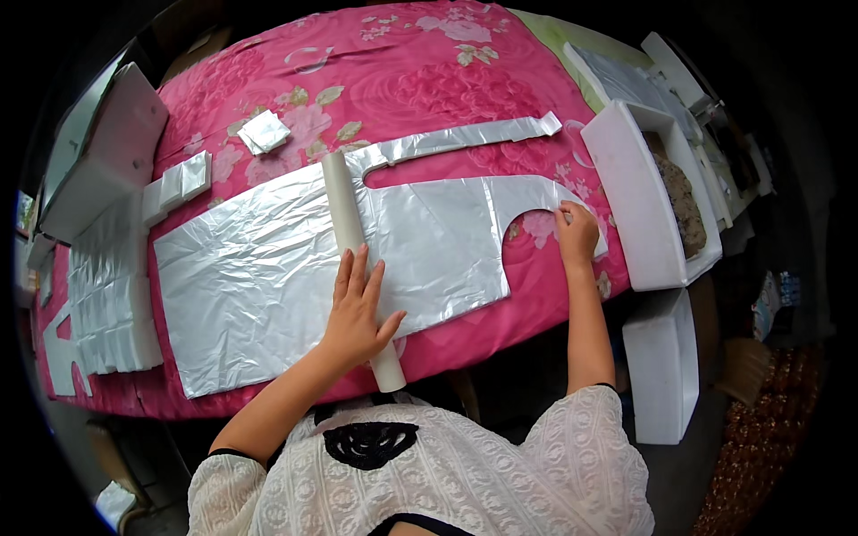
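Running up to the top edge of my view, the cloth-covered worktop (429, 85) is pink, flowered and softly wrinkled, its far end cut off. Along it I see the silvery film sheet (259, 268), thin, glossy and creased, with curved cutouts and strap-like strips. To the right, a smooth-walled white box (621, 201) holds a rough grey-brown mass (679, 196) I cannot identify. A pale, round tube (343, 201) crosses the sheet, partly hidden beneath the left hand (357, 313), which lies open with fingers apart. The right hand (576, 232) is curled, pinching the sheet at a narrow strip beside a cutout; its fingers mask the exact hold. Beyond lie flat, shiny squares (265, 132), overlapping too closely for me to count.
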Motion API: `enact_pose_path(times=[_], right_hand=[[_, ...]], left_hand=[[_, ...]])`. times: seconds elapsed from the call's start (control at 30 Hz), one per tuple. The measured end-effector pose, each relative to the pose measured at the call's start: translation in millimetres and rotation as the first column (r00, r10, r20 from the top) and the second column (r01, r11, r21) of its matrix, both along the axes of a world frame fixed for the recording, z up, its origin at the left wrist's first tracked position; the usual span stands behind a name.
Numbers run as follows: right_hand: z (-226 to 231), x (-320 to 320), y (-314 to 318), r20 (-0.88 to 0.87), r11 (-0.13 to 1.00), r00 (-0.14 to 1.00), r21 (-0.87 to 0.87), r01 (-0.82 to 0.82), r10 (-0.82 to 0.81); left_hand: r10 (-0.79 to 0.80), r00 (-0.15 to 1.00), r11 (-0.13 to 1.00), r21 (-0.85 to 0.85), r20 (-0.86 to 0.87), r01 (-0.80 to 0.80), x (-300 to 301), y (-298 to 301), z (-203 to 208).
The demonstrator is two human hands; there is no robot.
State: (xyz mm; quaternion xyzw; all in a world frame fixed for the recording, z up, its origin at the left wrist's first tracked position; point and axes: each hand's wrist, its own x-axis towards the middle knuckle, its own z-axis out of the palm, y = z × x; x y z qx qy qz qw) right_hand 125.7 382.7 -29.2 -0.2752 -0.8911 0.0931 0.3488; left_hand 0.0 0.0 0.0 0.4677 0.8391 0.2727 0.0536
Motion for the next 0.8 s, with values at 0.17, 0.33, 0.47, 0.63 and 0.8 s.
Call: enact_pose_path(times=[0.17,0.33,0.47,0.63,0.8], right_hand=[[52,-41,-128,-0.167,0.839,0.965,-0.478,-0.26,0.203],[73,-60,-265,-0.163,0.469,0.629,-0.533,-0.704,0.76],[82,-45,-305,-0.189,0.407,0.471,-0.297,-0.864,0.862],[83,-3,-295,0.357,0.79,0.731,-0.463,-0.402,0.582],[57,11,-294,0.527,0.721,0.619,-0.686,-0.094,0.582]], left_hand=[[-0.08,0.993,0.973,0.221,0.083,0.06,0,4,13],[-0.159,0.137,0.878,0.203,0.978,-0.433,-25,-11,33],[-0.001,0.03,0.924,0.012,1.0,-0.383,-72,-88,27],[0.315,0.148,0.837,-0.201,0.937,-0.509,-117,-201,30],[0.518,0.254,0.813,-0.378,0.817,-0.444,-142,-239,21]])
